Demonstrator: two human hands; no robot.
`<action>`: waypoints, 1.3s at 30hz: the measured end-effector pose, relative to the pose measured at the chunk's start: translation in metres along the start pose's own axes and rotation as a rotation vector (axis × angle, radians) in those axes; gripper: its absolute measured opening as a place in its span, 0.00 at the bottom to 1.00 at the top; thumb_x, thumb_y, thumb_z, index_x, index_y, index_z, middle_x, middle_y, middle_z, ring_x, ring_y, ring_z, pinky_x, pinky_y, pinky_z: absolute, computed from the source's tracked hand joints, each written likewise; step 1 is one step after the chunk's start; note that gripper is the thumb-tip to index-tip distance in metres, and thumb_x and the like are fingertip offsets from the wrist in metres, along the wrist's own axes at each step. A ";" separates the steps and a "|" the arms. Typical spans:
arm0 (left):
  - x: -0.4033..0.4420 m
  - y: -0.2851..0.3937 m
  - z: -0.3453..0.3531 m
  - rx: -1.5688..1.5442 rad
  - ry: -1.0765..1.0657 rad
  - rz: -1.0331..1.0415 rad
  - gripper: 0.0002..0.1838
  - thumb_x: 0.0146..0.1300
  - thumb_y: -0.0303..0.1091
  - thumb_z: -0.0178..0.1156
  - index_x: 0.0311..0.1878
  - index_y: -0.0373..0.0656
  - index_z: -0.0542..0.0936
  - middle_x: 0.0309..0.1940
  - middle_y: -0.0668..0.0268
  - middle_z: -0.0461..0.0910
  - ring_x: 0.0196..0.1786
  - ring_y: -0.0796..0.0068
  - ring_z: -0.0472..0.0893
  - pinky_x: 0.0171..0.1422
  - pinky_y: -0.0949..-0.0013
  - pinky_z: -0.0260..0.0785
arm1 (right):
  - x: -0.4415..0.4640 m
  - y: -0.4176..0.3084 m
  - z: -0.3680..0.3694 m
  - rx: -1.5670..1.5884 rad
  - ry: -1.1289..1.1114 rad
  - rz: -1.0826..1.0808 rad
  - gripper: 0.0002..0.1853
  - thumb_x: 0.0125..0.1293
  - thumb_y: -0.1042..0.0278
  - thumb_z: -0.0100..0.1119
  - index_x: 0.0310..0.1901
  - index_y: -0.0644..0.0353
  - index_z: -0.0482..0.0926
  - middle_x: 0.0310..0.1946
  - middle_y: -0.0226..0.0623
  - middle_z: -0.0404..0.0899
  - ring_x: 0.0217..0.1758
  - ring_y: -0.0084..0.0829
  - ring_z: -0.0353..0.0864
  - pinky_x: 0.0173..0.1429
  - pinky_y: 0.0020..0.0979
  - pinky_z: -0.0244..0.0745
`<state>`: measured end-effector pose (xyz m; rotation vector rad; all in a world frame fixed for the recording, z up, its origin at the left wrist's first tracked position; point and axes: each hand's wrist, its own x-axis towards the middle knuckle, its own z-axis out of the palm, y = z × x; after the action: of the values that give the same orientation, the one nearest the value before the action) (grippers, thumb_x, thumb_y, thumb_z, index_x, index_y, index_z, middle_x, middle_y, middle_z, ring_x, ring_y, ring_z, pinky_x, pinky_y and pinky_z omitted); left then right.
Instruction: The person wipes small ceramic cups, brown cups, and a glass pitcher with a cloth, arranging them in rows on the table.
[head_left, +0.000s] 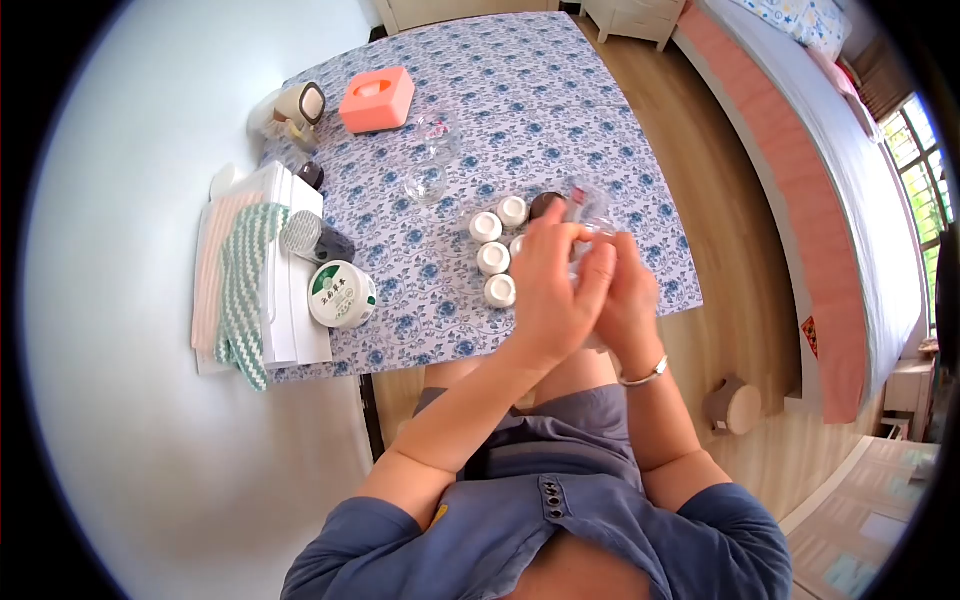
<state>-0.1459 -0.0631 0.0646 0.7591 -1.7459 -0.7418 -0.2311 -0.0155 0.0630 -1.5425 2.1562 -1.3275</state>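
Note:
My left hand (555, 290) and my right hand (628, 295) meet above the table's near right part, fingers bent and pressed together. What they hold is mostly hidden by the fingers; a little of it looks clear. Just beyond the fingertips shows a clear plastic container (590, 203) with a reddish mark; I cannot tell whether it is held or stands on the table. Left of my hands are several small containers with white lids (493, 258), grouped close together. A dark round lid (546, 205) sits beside them, partly covered by my left hand.
On the flowered tablecloth (540, 100) stand a pink tissue box (378, 98) and clear containers (425, 183). Along the left edge are a white tub with a green label (341, 294), a dark jar (330, 243) and a green striped cloth (250, 285). A bed (800, 200) is at right.

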 end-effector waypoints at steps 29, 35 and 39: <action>-0.026 -0.047 0.067 -0.079 -0.164 -0.214 0.32 0.58 0.39 0.59 0.59 0.33 0.58 0.50 0.53 0.70 0.52 0.57 0.72 0.49 0.61 0.68 | 0.070 0.103 -0.058 0.692 -0.667 0.599 0.06 0.57 0.71 0.51 0.36 0.60 0.71 0.39 0.39 0.78 0.38 0.22 0.75 0.43 0.24 0.71; -0.030 -0.034 0.041 -0.905 -0.333 -0.797 0.32 0.63 0.43 0.54 0.61 0.33 0.54 0.47 0.58 0.69 0.43 0.75 0.75 0.37 0.75 0.72 | 0.050 0.084 -0.063 0.652 -0.533 0.316 0.12 0.63 0.69 0.50 0.46 0.64 0.71 0.41 0.40 0.77 0.39 0.22 0.75 0.41 0.25 0.73; -0.047 -0.033 0.029 -0.543 -0.333 -0.600 0.28 0.63 0.37 0.53 0.59 0.34 0.54 0.43 0.61 0.67 0.40 0.77 0.73 0.35 0.75 0.69 | 0.021 0.045 -0.051 0.744 -0.035 0.267 0.14 0.64 0.68 0.50 0.49 0.67 0.70 0.41 0.37 0.77 0.45 0.27 0.76 0.49 0.27 0.71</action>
<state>-0.1567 -0.0421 0.0048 0.8080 -1.4796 -1.7491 -0.3008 -0.0020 0.0670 -0.9360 1.4905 -1.7017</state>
